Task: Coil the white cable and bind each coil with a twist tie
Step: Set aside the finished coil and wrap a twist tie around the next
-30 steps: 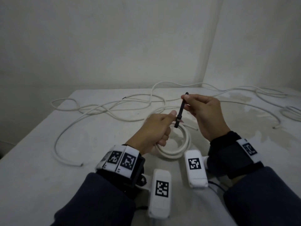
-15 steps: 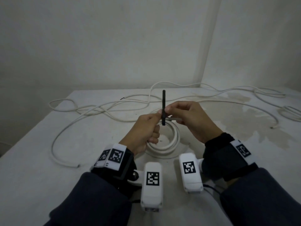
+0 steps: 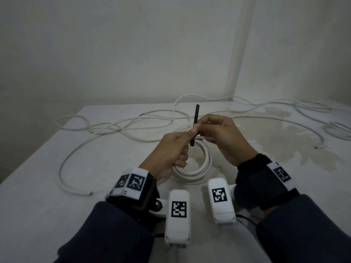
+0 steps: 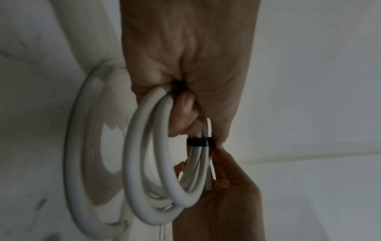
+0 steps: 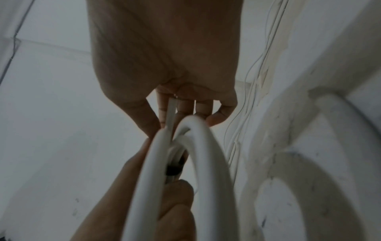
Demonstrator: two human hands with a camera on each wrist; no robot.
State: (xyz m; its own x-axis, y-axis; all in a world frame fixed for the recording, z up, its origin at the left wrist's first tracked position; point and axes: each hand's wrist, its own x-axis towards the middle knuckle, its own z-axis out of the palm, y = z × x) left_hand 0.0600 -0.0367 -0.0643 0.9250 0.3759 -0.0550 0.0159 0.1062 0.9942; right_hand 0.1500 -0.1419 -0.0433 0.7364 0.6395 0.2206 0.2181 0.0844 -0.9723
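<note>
A small coil of white cable hangs just above the table, and my left hand grips its upper part with curled fingers. A black twist tie stands upright across the bundle between my two hands. My right hand pinches the tie where it crosses the coil, and my left thumb presses there too. In the left wrist view the twist tie wraps round the gathered strands of the coil, just below my left fingers. In the right wrist view the coil hides most of the twist tie.
Loose white cable sprawls in loops over the back and left of the table, with a free end near the left front. More cable lies bunched at the far right. The table's left edge drops away; walls stand close behind.
Both hands and the coil shifted left and closer together. The twist tie, tilted a second ago, now stands upright against the bundle. Little has moved in the last half second.
</note>
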